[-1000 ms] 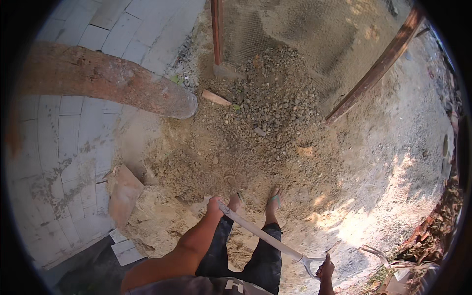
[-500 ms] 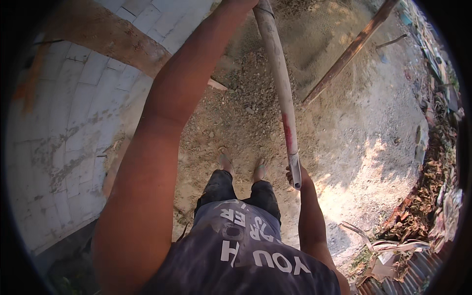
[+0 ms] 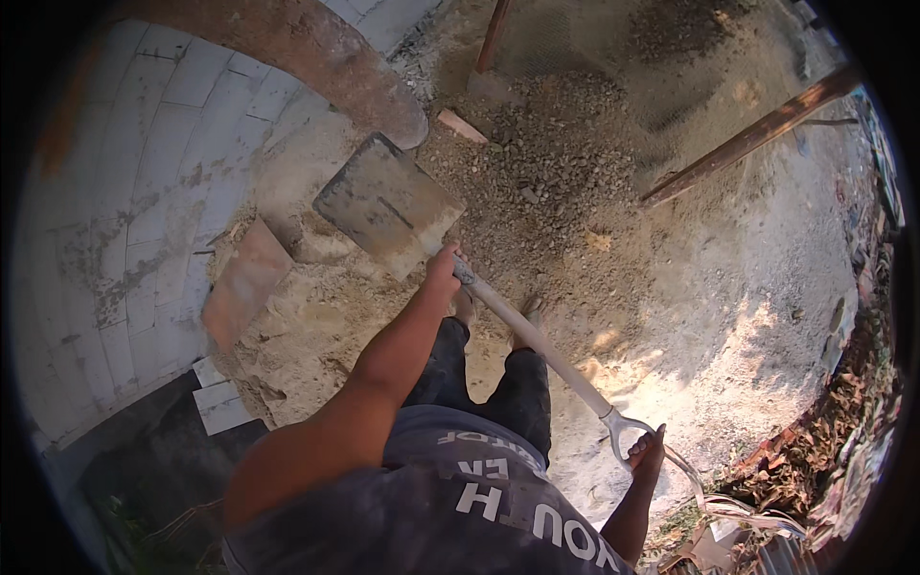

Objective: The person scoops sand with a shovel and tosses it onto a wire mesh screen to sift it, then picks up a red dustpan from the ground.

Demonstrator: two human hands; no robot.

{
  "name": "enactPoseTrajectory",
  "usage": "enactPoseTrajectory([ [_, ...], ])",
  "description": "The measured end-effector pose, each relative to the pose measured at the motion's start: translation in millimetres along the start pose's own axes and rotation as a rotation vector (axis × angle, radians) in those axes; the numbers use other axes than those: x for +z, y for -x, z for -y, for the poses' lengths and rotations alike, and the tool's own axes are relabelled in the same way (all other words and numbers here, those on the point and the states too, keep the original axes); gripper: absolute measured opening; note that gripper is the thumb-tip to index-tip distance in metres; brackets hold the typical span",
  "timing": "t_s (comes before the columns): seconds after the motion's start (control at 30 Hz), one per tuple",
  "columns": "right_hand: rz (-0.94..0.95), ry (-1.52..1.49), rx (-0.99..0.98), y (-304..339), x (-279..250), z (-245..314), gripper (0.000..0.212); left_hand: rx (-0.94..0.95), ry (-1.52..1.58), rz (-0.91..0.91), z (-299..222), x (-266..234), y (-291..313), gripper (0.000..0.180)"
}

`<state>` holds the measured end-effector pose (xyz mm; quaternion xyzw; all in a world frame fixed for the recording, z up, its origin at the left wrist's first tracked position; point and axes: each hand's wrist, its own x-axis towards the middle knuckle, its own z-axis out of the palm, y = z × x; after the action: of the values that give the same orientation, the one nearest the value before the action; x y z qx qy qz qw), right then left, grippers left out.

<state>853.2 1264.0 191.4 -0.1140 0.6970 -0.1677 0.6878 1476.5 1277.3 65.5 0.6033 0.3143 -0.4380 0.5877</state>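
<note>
A shovel lies slantwise across the view in front of me. Its wide, flat metal blade (image 3: 388, 203) is at the left, smeared with pale dust. Low on the pale shaft (image 3: 537, 340), close to the blade, my left hand (image 3: 447, 272) is wrapped around it. At the other end, my right hand (image 3: 648, 450) grips the whitish D-shaped handle (image 3: 618, 427), lower right. Beyond the blade, to its right, a patch of grey gravel (image 3: 561, 158) covers the sandy ground. My feet stand just below the shaft, partly hidden.
A wall of pale blocks (image 3: 144, 201) rises at the left, with a thick brownish post (image 3: 316, 48) near it. A reddish slab (image 3: 246, 283) leans beside it. Wooden poles (image 3: 752, 134) stand at the right and top. Dry leaves and scrap (image 3: 800, 431) line the right edge.
The shovel has swung from pointing away from me to slanting left, its blade now in view. My left hand came nearer; my right hand moved lower right. The view shifted.
</note>
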Motion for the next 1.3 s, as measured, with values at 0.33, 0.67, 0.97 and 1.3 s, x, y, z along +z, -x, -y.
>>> enactPoseTrajectory([
  [0.33,-1.058,0.425,0.067,-33.3,-52.5,37.9,0.044,-0.565,0.146,0.11,293.8,25.5,-205.3,0.018],
  [0.67,-0.742,0.364,-0.13,-258.2,298.8,-12.1,0.056,-0.444,0.184,-0.055,122.2,3.6,-478.5,0.012],
  [0.97,-0.457,0.406,-0.19,-415.6,313.4,-71.3,0.058,-0.184,0.275,0.007,43.5,-35.9,-556.0,0.013],
  [1.3,-0.33,0.283,-0.012,-421.6,241.8,-38.9,0.043,-0.039,0.337,-0.028,41.8,-91.5,-414.9,0.015],
])
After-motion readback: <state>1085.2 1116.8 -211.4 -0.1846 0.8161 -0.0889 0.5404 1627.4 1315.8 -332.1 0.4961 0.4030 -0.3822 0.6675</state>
